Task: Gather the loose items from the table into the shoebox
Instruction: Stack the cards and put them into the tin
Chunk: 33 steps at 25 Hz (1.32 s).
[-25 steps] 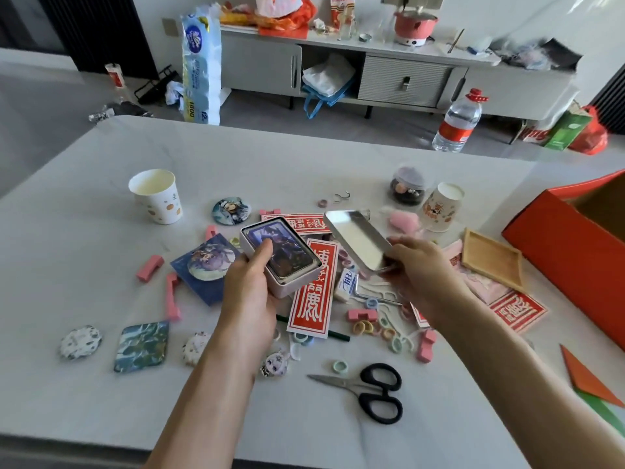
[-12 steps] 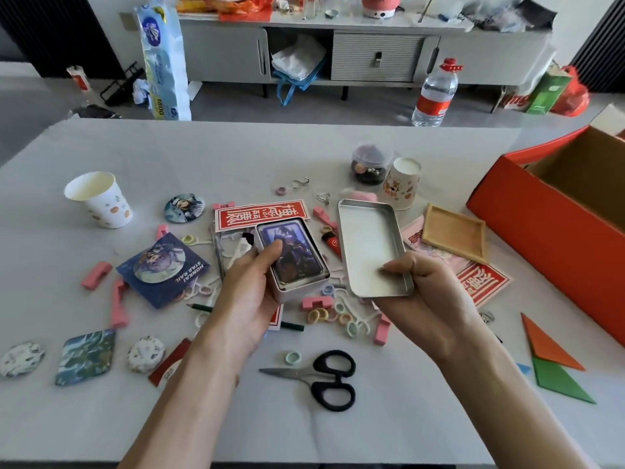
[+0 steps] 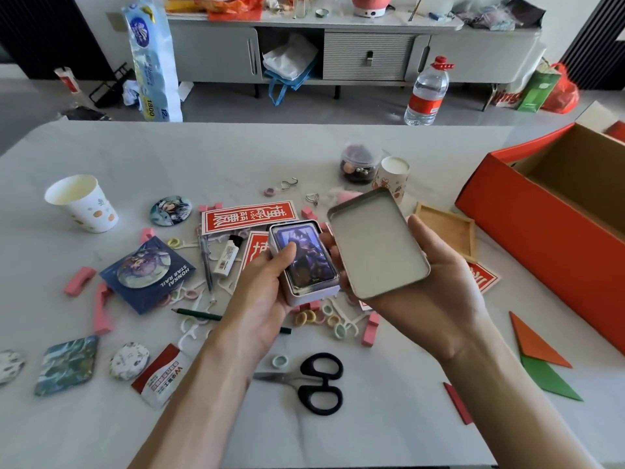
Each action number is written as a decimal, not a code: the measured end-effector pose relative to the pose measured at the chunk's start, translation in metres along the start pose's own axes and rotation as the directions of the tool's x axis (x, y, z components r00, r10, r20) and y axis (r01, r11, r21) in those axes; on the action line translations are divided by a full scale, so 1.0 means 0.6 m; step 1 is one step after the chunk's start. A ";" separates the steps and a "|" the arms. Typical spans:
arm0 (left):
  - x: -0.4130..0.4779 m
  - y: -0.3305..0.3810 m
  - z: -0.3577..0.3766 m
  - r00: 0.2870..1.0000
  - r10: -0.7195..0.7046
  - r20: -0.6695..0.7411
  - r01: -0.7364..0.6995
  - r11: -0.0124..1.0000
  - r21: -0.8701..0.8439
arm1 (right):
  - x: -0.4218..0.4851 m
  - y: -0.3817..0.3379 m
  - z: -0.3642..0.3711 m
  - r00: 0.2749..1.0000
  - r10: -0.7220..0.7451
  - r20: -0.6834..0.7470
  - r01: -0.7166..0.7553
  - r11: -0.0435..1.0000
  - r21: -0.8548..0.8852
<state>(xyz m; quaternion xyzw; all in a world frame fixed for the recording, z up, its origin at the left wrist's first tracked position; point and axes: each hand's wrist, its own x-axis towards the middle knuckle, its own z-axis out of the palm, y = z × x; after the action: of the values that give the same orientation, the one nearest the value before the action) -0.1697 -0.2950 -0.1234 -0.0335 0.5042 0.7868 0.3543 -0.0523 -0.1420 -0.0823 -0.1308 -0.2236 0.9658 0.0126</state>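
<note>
My left hand [image 3: 262,292] grips a small metal tin [image 3: 306,262] holding picture cards, thumb lying across the top card. My right hand [image 3: 436,286] cradles the tin's empty lid [image 3: 377,243], inside up, just right of the tin. Both are held above the table's middle. The orange shoebox [image 3: 554,231] stands open at the right edge, its brown inside showing. Loose items lie below the hands: black scissors [image 3: 314,382], pastel rings [image 3: 316,318], pink blocks [image 3: 101,308], a pen [image 3: 205,262], red stickers [image 3: 248,216].
A paper cup [image 3: 83,203] stands at the left and another [image 3: 392,177] by a dark jar [image 3: 356,164] at the back. A wooden tray [image 3: 446,231] lies beside the shoebox. Orange and green paper triangles [image 3: 541,357] lie at the right front. Badges and cards lie at the left front.
Both hands have come nearer to me with the tin and lid. The lid has tilted so its far end is higher, and it sits closer against the tin.
</note>
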 end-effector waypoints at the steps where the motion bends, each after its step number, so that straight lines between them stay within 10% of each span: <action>1: -0.002 -0.002 0.004 1.000 0.001 0.003 -0.001 1.000 0.004 | 0.001 0.001 0.002 0.996 -0.078 -0.032 0.075 0.992 -0.098; 6: -0.012 -0.016 0.027 0.998 -0.037 0.051 0.037 0.999 0.004 | 0.009 0.031 0.014 0.873 -0.455 -0.172 -0.010 0.336 -0.942; 8: -0.014 -0.024 0.036 0.995 -0.057 0.084 0.057 0.998 -0.002 | 0.015 0.043 0.013 0.845 -0.517 -0.139 -0.090 0.119 -0.989; 15: -0.012 -0.042 0.051 0.977 -0.144 0.159 0.155 0.986 -0.061 | 0.034 0.069 0.013 0.800 -0.583 -0.142 -0.282 -0.155 -0.947; 30: -0.011 -0.041 0.047 0.994 -0.072 0.083 0.073 0.997 -0.012 | 0.043 0.104 -0.002 0.785 -0.614 0.082 -0.257 -0.444 -0.858; 33: -0.012 -0.028 0.041 0.998 -0.057 0.010 0.057 0.997 -0.052 | 0.043 0.084 -0.006 0.819 -0.566 -0.096 -0.154 -0.055 -0.987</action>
<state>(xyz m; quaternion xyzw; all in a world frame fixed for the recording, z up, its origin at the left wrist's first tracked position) -0.1468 -0.2746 -0.1210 -0.0540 0.4807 0.7895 0.3777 -0.0747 -0.1834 -0.1138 -0.3018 -0.8446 0.4233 0.1284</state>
